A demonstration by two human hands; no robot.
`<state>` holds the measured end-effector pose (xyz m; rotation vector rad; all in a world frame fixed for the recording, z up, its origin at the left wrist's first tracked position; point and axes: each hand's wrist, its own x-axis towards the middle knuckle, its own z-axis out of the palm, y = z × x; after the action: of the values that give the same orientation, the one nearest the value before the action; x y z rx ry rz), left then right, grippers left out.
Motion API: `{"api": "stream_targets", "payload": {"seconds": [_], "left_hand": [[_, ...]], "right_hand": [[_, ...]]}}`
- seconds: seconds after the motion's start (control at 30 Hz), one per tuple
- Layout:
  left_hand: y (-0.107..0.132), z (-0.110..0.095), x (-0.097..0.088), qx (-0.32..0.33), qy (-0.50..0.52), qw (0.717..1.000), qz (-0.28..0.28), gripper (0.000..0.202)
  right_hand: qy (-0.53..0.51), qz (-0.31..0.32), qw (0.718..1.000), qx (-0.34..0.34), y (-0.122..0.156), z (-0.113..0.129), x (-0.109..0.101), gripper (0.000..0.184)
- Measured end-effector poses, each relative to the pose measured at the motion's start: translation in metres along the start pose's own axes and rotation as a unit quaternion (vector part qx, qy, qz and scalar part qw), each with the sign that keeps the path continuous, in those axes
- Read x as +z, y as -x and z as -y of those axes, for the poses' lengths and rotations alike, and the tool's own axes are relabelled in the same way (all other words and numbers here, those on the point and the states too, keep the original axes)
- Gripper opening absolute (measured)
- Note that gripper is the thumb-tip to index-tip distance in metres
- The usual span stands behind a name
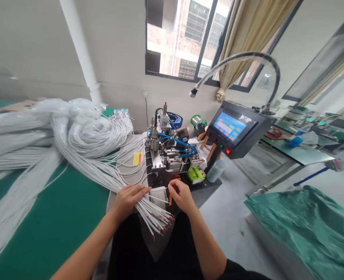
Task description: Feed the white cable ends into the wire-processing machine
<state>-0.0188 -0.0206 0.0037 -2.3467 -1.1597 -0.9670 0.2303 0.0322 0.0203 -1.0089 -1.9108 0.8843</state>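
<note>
Probably light and springy, the white cables (148, 213) suit gripping behind their tips; my left hand (130, 197) covers them, grip unclear; my right hand (180, 193) pinches together.

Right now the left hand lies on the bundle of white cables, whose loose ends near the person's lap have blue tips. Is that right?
Not quite: the tips are red, not blue, as the head view shows. The left hand does lie on the bundle of white cables.
</note>
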Motion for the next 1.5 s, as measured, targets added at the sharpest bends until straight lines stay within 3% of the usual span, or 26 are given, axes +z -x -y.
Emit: {"api": "stream_targets", "payload": {"seconds": [0.33,0.67,0.77,0.9,1.03,1.3,1.5], "left_hand": [[-0.001,0.000,0.002,-0.003,-0.021,1.000,0.008,0.023],[-0.003,0.001,0.001,0.007,-0.014,0.999,0.047,0.027],[-0.004,0.000,-0.001,-0.001,-0.039,0.998,0.044,0.030],[-0.007,-0.001,0.000,-0.016,-0.069,0.997,0.036,0.029],[-0.012,-0.002,0.001,-0.026,-0.094,0.995,0.031,0.030],[-0.013,-0.003,0.006,-0.078,-0.097,0.990,0.071,0.029],[-0.013,-0.004,0.006,-0.100,-0.082,0.988,0.081,0.027]], "right_hand": [[-0.123,0.011,0.992,0.031,-0.006,-0.017,0.012,0.027],[-0.266,-0.020,0.962,0.063,-0.029,0.002,0.042,0.036],[-0.228,-0.027,0.972,0.059,-0.032,-0.004,0.035,0.030],[-0.086,-0.018,0.995,0.037,-0.035,-0.018,0.023,0.024],[-0.011,-0.012,1.000,0.021,-0.038,-0.030,0.022,0.021],[-0.055,0.013,0.997,0.048,-0.042,-0.049,0.036,0.021],[-0.077,-0.001,0.995,0.055,-0.039,-0.051,0.039,0.022]]}}
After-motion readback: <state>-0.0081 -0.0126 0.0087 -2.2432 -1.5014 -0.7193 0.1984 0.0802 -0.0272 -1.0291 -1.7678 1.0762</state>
